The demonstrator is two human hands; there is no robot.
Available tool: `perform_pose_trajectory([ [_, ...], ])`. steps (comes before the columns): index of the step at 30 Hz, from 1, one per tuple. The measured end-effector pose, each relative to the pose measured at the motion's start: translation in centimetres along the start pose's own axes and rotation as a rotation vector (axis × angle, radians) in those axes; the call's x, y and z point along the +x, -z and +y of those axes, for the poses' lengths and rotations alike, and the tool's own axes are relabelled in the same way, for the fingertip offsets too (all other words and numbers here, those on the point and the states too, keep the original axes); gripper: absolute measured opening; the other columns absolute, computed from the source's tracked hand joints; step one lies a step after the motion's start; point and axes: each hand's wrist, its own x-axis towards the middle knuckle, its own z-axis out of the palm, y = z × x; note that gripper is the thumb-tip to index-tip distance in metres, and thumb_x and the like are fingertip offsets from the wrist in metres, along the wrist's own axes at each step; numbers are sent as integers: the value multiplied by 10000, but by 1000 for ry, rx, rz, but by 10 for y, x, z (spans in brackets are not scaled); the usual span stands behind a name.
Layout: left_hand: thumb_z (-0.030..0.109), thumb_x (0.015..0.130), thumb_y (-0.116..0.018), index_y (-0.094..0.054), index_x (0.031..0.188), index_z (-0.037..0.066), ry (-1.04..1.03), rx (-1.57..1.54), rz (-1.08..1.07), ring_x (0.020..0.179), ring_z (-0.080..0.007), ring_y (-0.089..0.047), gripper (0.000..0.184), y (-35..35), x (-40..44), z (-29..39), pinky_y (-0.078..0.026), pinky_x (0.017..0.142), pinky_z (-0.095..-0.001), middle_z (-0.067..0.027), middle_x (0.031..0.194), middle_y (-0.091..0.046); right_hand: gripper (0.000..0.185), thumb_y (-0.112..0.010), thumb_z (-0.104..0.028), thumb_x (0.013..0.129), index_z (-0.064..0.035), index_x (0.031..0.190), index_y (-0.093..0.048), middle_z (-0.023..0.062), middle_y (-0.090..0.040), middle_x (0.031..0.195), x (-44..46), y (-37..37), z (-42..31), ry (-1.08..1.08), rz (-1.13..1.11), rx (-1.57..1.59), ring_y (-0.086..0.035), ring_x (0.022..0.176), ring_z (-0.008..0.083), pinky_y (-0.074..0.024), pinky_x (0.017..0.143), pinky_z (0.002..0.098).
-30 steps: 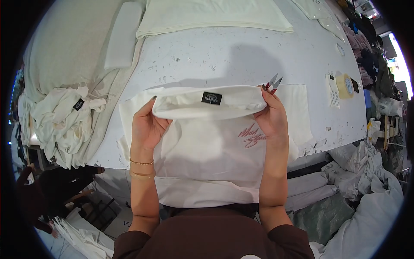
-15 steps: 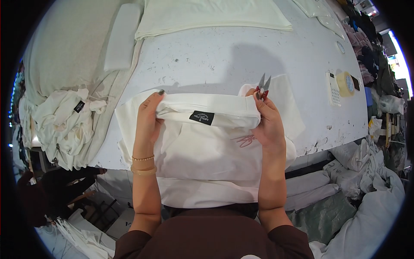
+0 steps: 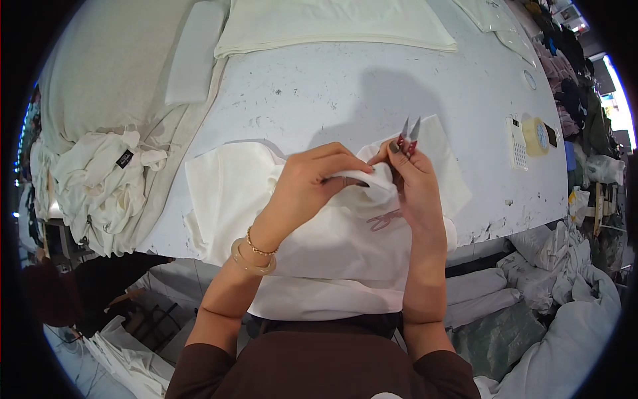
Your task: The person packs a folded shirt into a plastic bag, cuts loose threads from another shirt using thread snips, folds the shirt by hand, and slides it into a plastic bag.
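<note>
From where I stand, the white table (image 3: 299, 93) is the biggest thing here, spreading under and beyond the white shirt (image 3: 332, 249). Left of the shirt runs a broad beige cloth (image 3: 119, 66), pushed aside, I'd guess, to leave working room. Past the shirt's far side lies a neatly squared folded white cloth (image 3: 332, 23), perhaps kept flat so it won't crease.

The shirt itself lies in front of the person, its near part reaching over the table's edge towards their waist, which probably brings the neckband within easy reach. To its left a crumpled white heap (image 3: 100, 193) sits on the beige cloth.

Over the shirt, both hands meet at the neckband, bunched up off the table. The left hand (image 3: 307, 179) has its grip closed to a pinch on the band, seemingly to bring the edge close for a good look. The right hand (image 3: 417, 179) is closed too, fingertips at the band while the same grip holds red-handled snips (image 3: 410, 136). Their blades point away from the shirt's body, likely to spare the fabric.

Right of the shirt stand a tape roll (image 3: 533, 136) and a white keypad (image 3: 518, 143), out of the way. Smallest is the shirt's reddish lettering (image 3: 385, 221), partly lost in folds.
</note>
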Motion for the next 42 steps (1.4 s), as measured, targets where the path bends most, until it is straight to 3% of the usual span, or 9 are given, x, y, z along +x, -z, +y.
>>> perform_pose_trajectory([
  [2, -12, 741, -710, -708, 907, 57, 7, -58, 45, 646, -144, -580, 180, 2, 4, -2, -452, 572, -253, -24, 746, -637, 176, -531, -133, 956, -10, 874, -628, 9, -580, 873, 5, -5, -10, 181, 147, -344, -477, 722, 61, -403, 650, 208],
  [4, -60, 782, -643, -694, 913, 6, 346, -208, -16, 667, -44, -539, 154, 10, 6, 5, -430, 584, -196, 11, 751, -640, 127, -555, -92, 928, -4, 881, -633, 6, -566, 865, 4, -8, -27, 251, 79, -451, -473, 718, 64, -407, 652, 209],
  [9, 94, 831, -687, -696, 910, -8, 409, -285, -28, 558, -13, -406, 129, 12, 17, -5, -335, 487, -203, 36, 610, -545, 133, -609, 72, 759, 8, 875, -625, 76, -497, 793, 14, -26, -48, 424, -191, -748, -554, 673, 154, -443, 581, 286],
  [12, 109, 842, -687, -710, 918, -2, 461, -305, -79, 551, -14, -387, 137, 11, 27, -18, -320, 478, -201, 44, 594, -520, 145, -569, 117, 732, 32, 849, -570, 33, -482, 772, 34, -27, -54, 546, -263, -1034, -489, 700, 100, -395, 596, 247],
  [16, 134, 854, -696, -713, 928, 2, 481, -364, -114, 591, -8, -414, 152, 10, 47, -33, -344, 500, -195, 52, 626, -558, 84, -565, 74, 803, 31, 862, -523, 36, -495, 756, 71, -29, -56, 534, -286, -1012, -494, 707, 111, -414, 622, 256],
  [20, 76, 873, -661, -650, 950, -12, 539, -473, -50, 713, -6, -515, 117, 9, 63, -59, -427, 633, -178, 21, 798, -657, 93, -520, -79, 949, 8, 918, -512, 26, -497, 770, 99, -16, -55, 318, -155, -824, -446, 712, 104, -400, 646, 241],
  [22, 61, 869, -653, -661, 940, -14, 537, -475, -46, 720, -13, -526, 103, 8, 63, -72, -441, 654, -178, 13, 815, -658, 164, -557, -135, 929, 20, 899, -513, 102, -545, 767, 100, -12, -56, 190, -55, -694, -456, 685, 166, -397, 633, 288],
  [30, 87, 856, -660, -685, 934, -19, 633, -617, -44, 697, -19, -522, 134, 16, 62, -83, -438, 625, -181, 26, 773, -641, 150, -734, -67, 766, 9, 882, -676, 74, -612, 720, 114, 29, -28, 197, -181, -810, -544, 646, 160, -460, 608, 265],
  [42, 45, 849, -655, -683, 939, -26, 660, -583, -79, 686, -8, -490, 118, 18, 62, -82, -417, 605, -168, 37, 756, -619, 246, -763, -92, 731, -2, 952, -705, 57, -627, 763, 113, 27, -25, 231, -299, -831, -555, 700, 135, -455, 615, 240],
])
